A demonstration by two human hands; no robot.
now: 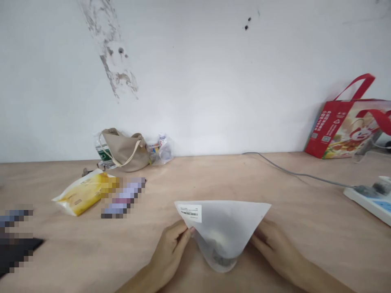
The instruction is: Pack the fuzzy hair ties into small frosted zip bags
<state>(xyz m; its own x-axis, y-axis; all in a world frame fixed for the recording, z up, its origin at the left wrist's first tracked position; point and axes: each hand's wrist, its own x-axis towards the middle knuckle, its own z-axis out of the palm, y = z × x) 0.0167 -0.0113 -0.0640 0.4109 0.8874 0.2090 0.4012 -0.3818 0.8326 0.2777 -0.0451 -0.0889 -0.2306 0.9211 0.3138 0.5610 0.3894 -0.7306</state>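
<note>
Head view. A translucent white pouch [226, 232] lies between the fingers of the two hands, above the near part of the pale brown surface [214, 183]. Left hand [171, 246]: fingers closed on the pouch's left edge, the thumb in sight along that edge. Right hand [273, 246]: fingers closed about the opposite edge, their tips hidden behind the sheet. The pouch's broad, straight edge faces away from the wearer, slightly beyond both sets of fingers; its rounded lower end hangs between the hands, nearer the wearer than the fingertips. A barcode label [192, 213] sits just beyond the left thumb. Dark contents [225, 259], too blurred to identify, show through the rounded end.

Left of the left fingers and farther off lie a pixelated lavender object [124, 199] and, beside it, a yellow packet [88, 193]. Beyond these, well apart from the fingers, a beige bag [128, 150] stands by the wall [198, 81], with a clear plastic bag [165, 151] touching its right side. Far to the right of the right fingers are a white power strip [369, 205], a grey cable [293, 173] leading away from it, and a red shopping bag [345, 130].
</note>
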